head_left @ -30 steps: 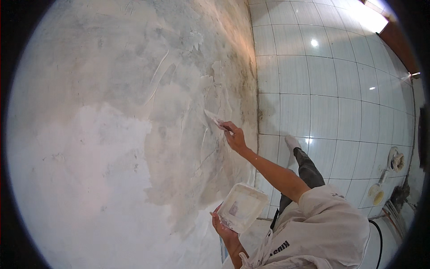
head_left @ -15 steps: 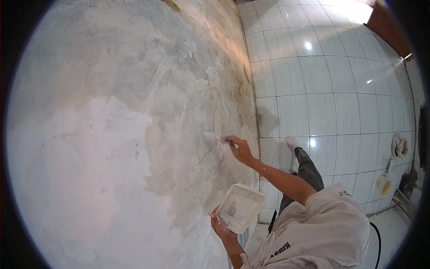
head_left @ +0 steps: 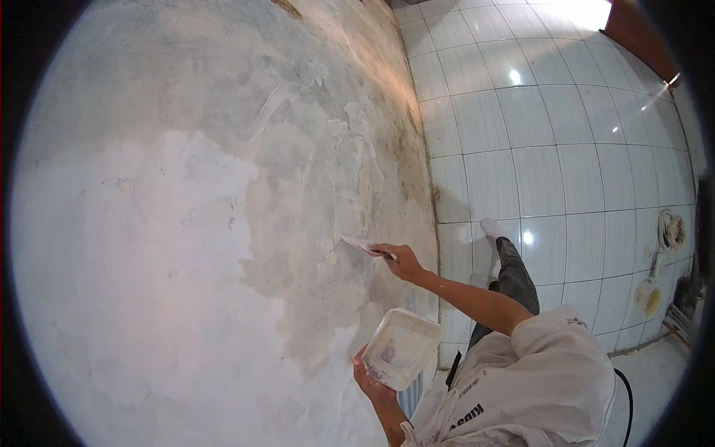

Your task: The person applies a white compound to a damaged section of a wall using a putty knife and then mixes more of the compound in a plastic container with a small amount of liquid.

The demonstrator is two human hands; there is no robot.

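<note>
In my right hand (head_left: 403, 262) is a putty knife (head_left: 359, 243), its wide thin blade lying against or very near the wall (head_left: 294, 249). My fingers are closed round its handle. Lower down, my left hand (head_left: 372, 383) grips a shallow off-white rectangular tray (head_left: 413, 350) by its near left edge. The tray is tilted, with whitish residue inside. White specks show on the left fingers. Around the blade the wall is patchy grey and beige, with raised ridges of filler above it. A smooth white coat (head_left: 149, 298) covers the left part.
Pale glossy floor tiles (head_left: 540, 167) meet the stained wall base on the right. My sock-covered foot (head_left: 490, 227) stands on them. At the far right are a round container (head_left: 670, 229) and a small tub (head_left: 648, 296). A brown panel (head_left: 640, 37) rises at the upper right.
My right hand has moved slightly down and right with the putty knife, and the blade now shows more clearly. My left hand still holds the tray in nearly the same place. The view has shifted slightly.
</note>
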